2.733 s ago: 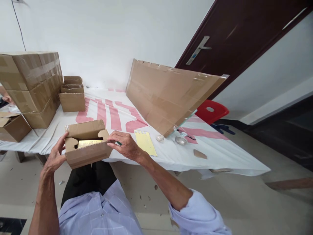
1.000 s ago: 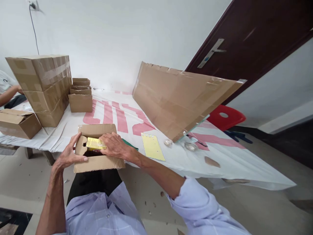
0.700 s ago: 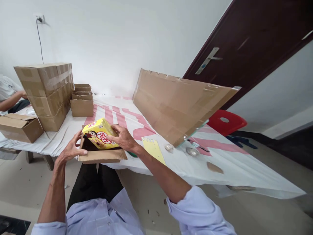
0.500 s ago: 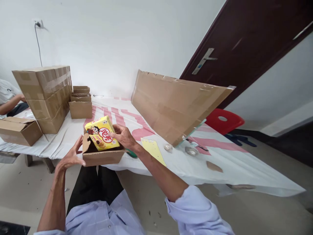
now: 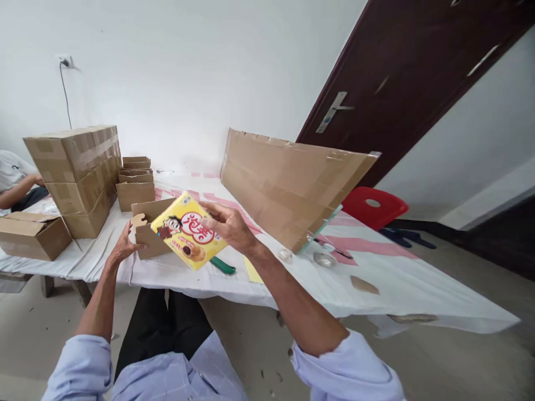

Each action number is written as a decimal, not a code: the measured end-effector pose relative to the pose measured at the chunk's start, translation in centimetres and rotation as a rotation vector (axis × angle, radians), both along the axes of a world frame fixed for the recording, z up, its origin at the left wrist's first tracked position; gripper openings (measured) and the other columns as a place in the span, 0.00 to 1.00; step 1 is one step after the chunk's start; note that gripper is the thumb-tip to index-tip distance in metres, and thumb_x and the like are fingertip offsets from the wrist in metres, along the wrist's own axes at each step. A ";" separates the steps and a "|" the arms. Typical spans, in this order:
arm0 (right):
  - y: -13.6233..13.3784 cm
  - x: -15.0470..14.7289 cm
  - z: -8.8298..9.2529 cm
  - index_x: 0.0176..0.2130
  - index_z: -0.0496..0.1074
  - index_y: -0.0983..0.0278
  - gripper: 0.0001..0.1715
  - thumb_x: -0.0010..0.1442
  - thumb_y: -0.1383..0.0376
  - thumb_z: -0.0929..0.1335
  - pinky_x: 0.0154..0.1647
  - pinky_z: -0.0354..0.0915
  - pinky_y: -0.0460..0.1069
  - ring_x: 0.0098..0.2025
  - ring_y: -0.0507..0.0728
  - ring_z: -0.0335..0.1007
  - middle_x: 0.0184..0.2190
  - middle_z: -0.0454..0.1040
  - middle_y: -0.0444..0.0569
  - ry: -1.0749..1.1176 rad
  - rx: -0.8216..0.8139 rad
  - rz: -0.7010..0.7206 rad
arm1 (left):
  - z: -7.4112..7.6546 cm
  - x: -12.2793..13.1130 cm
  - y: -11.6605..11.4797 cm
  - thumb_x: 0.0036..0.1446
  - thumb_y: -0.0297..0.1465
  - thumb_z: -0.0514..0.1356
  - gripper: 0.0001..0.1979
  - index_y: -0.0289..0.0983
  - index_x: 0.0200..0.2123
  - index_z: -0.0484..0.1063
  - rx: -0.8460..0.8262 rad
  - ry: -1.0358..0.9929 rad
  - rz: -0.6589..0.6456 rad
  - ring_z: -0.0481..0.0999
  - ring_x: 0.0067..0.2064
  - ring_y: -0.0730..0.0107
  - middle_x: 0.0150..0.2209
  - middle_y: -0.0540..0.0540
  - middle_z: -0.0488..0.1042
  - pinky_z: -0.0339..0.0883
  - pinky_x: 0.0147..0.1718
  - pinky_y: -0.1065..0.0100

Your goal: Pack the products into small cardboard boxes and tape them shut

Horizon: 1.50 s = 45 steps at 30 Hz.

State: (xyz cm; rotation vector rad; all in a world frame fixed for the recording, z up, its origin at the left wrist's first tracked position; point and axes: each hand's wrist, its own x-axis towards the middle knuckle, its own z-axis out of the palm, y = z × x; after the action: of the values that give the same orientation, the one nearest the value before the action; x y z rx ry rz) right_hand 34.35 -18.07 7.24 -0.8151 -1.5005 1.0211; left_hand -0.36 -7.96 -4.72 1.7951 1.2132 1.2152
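Observation:
My right hand (image 5: 232, 225) grips the right end of a yellow snack box (image 5: 188, 231) with a cartoon figure and red lettering, tilted in the air. Behind it stands a small open cardboard box (image 5: 146, 250) on the table, partly covered by the yellow box. My left hand (image 5: 124, 245) is closed on the left wall of that cardboard box, fingers at its outer side and thumb along the front. A green-handled tool (image 5: 223, 265) lies on the cloth just right of the yellow box; its other end is hidden.
Taped cartons (image 5: 79, 178) are stacked at the left, beside open small boxes (image 5: 136, 196) and a carton (image 5: 35, 236). A large cardboard sheet (image 5: 288, 186) leans across the back. Tape rolls (image 5: 325, 259) lie right. Another person's arm (image 5: 19, 192) shows far left; a red chair (image 5: 374, 207) stands behind.
The yellow box has come up out of the small cardboard box and moved right in my right hand. The cardboard box has shifted back onto the table, with my left hand now on its side.

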 end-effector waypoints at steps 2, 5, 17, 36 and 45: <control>0.0 -0.3 -1.5 0.59 0.79 0.64 0.40 0.52 0.49 0.82 0.42 0.80 0.55 0.43 0.62 0.84 0.45 0.86 0.52 -0.047 -0.071 0.056 | 0.1 -0.5 -1.4 0.34 0.47 0.79 0.63 0.36 0.72 0.60 0.034 0.011 0.161 0.54 0.76 0.29 0.74 0.27 0.60 0.49 0.73 0.35; 0.2 -1.2 -3.5 0.55 0.81 0.64 0.35 0.52 0.50 0.82 0.40 0.80 0.53 0.42 0.61 0.84 0.44 0.86 0.52 -0.116 -0.158 0.158 | 0.2 -0.5 -5.9 0.49 0.50 0.73 0.44 0.38 0.65 0.70 0.072 -0.020 0.362 0.69 0.68 0.34 0.65 0.31 0.71 0.67 0.63 0.38; -0.7 -4.0 -7.6 0.61 0.75 0.60 0.40 0.60 0.40 0.75 0.53 0.78 0.55 0.58 0.64 0.79 0.57 0.81 0.56 0.004 -0.127 0.041 | 2.7 5.7 -13.5 0.53 0.50 0.72 0.42 0.40 0.66 0.69 -0.166 -0.495 0.093 0.78 0.32 0.67 0.45 0.43 0.81 0.72 0.27 0.70; 0.2 -8.8 -20.2 0.63 0.72 0.62 0.47 0.57 0.36 0.69 0.27 0.78 0.53 0.43 0.66 0.82 0.47 0.84 0.55 0.117 -0.424 -0.199 | -6.1 5.7 -11.1 0.59 0.57 0.66 0.36 0.39 0.60 0.74 -0.439 -0.453 0.248 0.83 0.41 0.53 0.47 0.39 0.81 0.74 0.21 0.66; 0.2 -9.2 -20.9 0.63 0.72 0.65 0.51 0.56 0.34 0.70 0.25 0.77 0.51 0.41 0.65 0.83 0.46 0.84 0.57 0.150 -0.443 -0.213 | -6.3 5.9 -11.2 0.59 0.57 0.66 0.33 0.36 0.55 0.75 -0.433 -0.453 0.243 0.79 0.32 0.63 0.39 0.42 0.79 0.70 0.17 0.71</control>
State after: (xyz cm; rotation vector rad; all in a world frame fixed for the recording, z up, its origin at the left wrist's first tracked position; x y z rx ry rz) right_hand 25.18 -17.83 -13.67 -1.1541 -1.0460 1.2412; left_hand 5.50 -19.20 -11.03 1.0143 1.3188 1.2815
